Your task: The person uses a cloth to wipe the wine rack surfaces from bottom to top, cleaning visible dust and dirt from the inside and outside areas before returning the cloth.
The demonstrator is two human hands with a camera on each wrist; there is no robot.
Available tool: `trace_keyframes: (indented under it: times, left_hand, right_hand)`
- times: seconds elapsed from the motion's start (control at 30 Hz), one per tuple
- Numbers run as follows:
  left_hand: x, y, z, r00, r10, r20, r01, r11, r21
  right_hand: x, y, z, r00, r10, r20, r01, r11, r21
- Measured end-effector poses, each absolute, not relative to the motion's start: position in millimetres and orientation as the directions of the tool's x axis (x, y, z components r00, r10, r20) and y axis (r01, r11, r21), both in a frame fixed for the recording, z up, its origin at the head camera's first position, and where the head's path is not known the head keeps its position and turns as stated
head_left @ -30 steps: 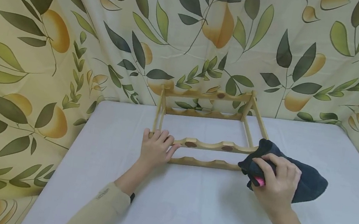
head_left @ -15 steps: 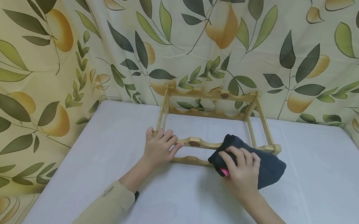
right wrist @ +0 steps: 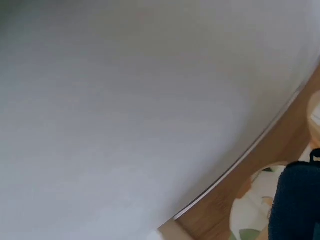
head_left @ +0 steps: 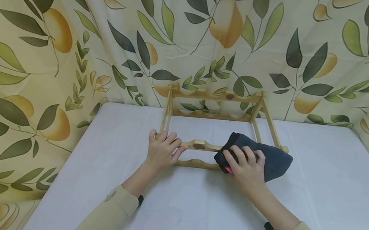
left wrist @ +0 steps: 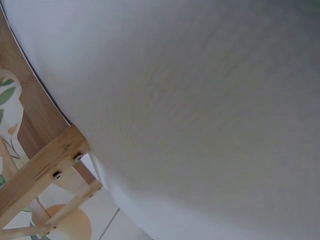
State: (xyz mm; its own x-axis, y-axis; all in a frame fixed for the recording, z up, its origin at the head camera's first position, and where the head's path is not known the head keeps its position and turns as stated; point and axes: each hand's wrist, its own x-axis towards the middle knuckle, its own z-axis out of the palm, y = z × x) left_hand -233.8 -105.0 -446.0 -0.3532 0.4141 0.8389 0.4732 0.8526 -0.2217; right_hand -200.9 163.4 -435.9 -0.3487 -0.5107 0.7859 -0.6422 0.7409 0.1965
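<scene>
A light wooden rack (head_left: 198, 146) with scalloped rails stands on the white-covered table. My left hand (head_left: 161, 152) grips the left end of its upper front rail, fingers over the top and thumb along the near side. Bunched in my right hand (head_left: 247, 166) is a dark blue cloth (head_left: 278, 159) with a small pink patch, held against the right part of that front rail. The cloth hides the rail beneath it. In the left wrist view one wooden corner of the rack (left wrist: 45, 165) shows; the right wrist view catches the cloth (right wrist: 295, 205) at its lower right.
A curtain (head_left: 232, 27) printed with leaves and fruit hangs behind and to the left of the table. The white tablecloth (head_left: 191, 218) spreads around the rack. The rack's back rail (head_left: 215, 95) stands close to the curtain.
My right hand has slid the cloth leftward along the front rail from the rack's right corner, then shifted slightly up. The left hand keeps its grip in place.
</scene>
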Motion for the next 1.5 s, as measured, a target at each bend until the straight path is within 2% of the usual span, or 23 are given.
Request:
trace_keyframes:
  times: [0.17, 0.37, 0.57, 0.73, 0.93, 1.23, 1.5]
  left_hand:
    - [-235, -105, -446, -0.347, 0.42, 0.838, 0.474, 0.85, -0.229]
    - [-236, -107, -448, -0.329, 0.413, 0.849, 0.483, 0.846, -0.225]
    - [-238, -107, -449, -0.323, 0.409, 0.854, 0.492, 0.843, -0.218]
    - [-237, -106, -448, -0.328, 0.41, 0.851, 0.484, 0.847, -0.222]
    - [-235, -105, -447, -0.36, 0.416, 0.835, 0.48, 0.85, -0.216]
    - [-234, -105, -445, -0.365, 0.411, 0.835, 0.47, 0.856, -0.215]
    - [-235, -105, -445, -0.354, 0.421, 0.835, 0.462, 0.855, -0.235]
  right_hand:
    - [-205, 168, -438, -0.314, -0.55, 0.774, -0.631, 0.73, 0.263]
    - [-209, 168, -443, -0.225, -0.562, 0.796, -0.612, 0.717, 0.333]
    - [-215, 166, -446, -0.121, -0.54, 0.833, -0.61, 0.702, 0.366]
    - [-218, 166, -446, -0.075, -0.523, 0.849, -0.632, 0.683, 0.366]
    - [-213, 167, -445, -0.109, -0.51, 0.853, -0.673, 0.669, 0.314]
    - [-199, 180, -451, -0.204, -0.603, 0.771, -0.726, 0.622, 0.294]
    - [-198, 167, -446, -0.179, -0.594, 0.784, -0.737, 0.609, 0.293]
